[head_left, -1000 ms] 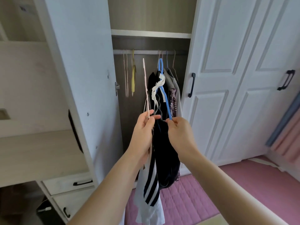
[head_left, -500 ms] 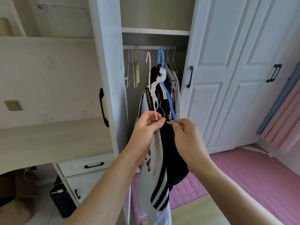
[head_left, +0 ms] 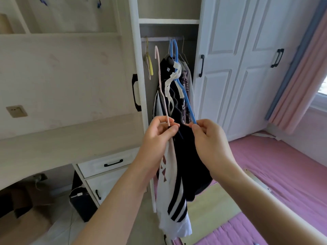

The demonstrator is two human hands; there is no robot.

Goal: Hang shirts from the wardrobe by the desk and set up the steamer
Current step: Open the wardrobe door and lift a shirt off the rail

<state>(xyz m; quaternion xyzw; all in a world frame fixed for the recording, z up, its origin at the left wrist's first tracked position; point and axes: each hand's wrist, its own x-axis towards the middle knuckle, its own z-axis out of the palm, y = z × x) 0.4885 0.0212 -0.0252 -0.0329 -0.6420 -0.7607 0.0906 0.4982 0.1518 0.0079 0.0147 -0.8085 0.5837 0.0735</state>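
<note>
The left hand [head_left: 160,133] pinches the lower end of a pink hanger [head_left: 161,82] carrying a white striped shirt [head_left: 174,206]. Beside it, the right hand [head_left: 209,138] pinches a blue hanger [head_left: 185,96], apparently bearing the dark shirt [head_left: 191,165], before the open wardrobe [head_left: 169,21].

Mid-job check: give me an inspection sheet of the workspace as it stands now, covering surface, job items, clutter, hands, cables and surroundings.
Surface: pale desk top, bare where visible.
Job's things: pink hanger with white striped shirt; blue hanger with dark garment; no steamer seen.
Clutter: cardboard boxes under the desk.
Hands: left hand pinches the pink hanger's end; right hand pinches the blue hanger's end.
Cables: white cable on a black box beside the drawers.
Surroundings: open wardrobe with rail holding more clothes, wall socket, pink curtain, purple mat.
</note>
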